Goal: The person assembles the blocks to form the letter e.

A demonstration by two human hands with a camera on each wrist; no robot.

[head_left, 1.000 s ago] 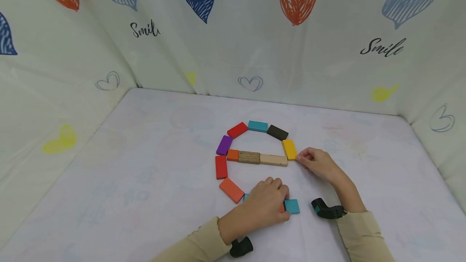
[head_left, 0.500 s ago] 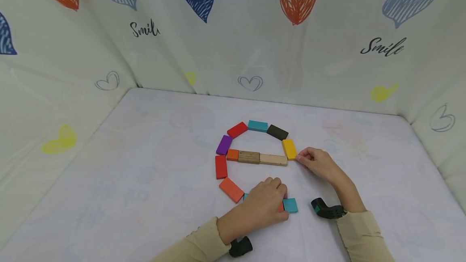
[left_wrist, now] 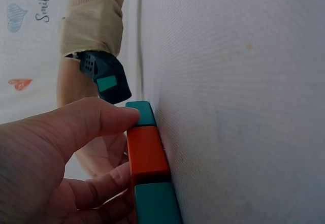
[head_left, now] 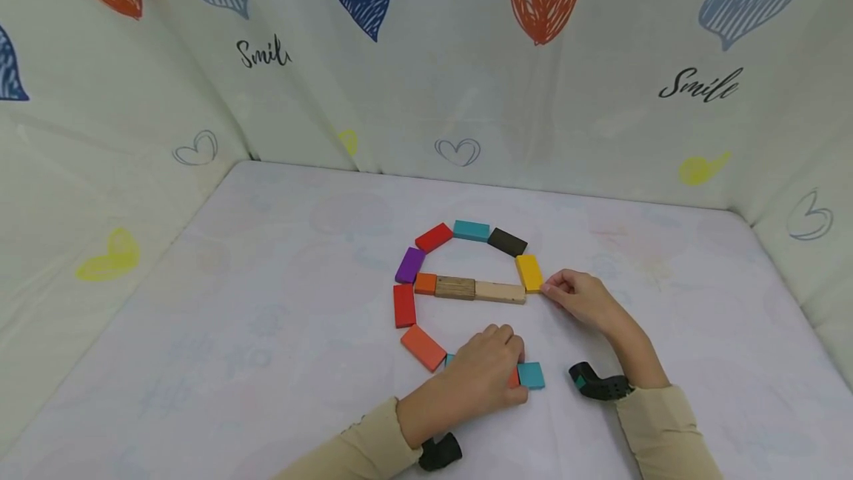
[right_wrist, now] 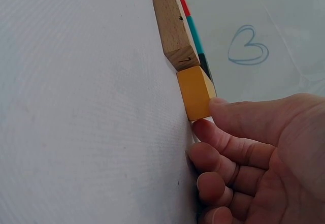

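Observation:
Flat coloured wooden blocks form a lowercase "e" on the white cloth. My left hand (head_left: 483, 370) arches over the bottom row, its thumb and fingers pinching the teal block (head_left: 531, 375) at the row's right end. Against that block lies an orange block (left_wrist: 147, 153); another teal block (left_wrist: 157, 203) follows it, mostly hidden by the hand in the head view. At the right side, my right hand (head_left: 583, 301) pinches the near corner of the yellow block (head_left: 529, 273) between thumb and index finger. The yellow block touches the pale wooden block (head_left: 500, 292) of the crossbar.
A brown wooden block (head_left: 456, 287) and small orange block (head_left: 426, 284) continue the crossbar. The curve holds black (head_left: 508, 242), teal (head_left: 472, 230), red (head_left: 434, 237) and purple (head_left: 409, 265) blocks, then red (head_left: 404, 306) and orange (head_left: 423, 347) ones. A heart-printed curtain (head_left: 426, 80) stands behind.
Early on, my left hand and the teal end block shifted very slightly left, closing up to the orange block. My right hand and the yellow block have stayed in place.

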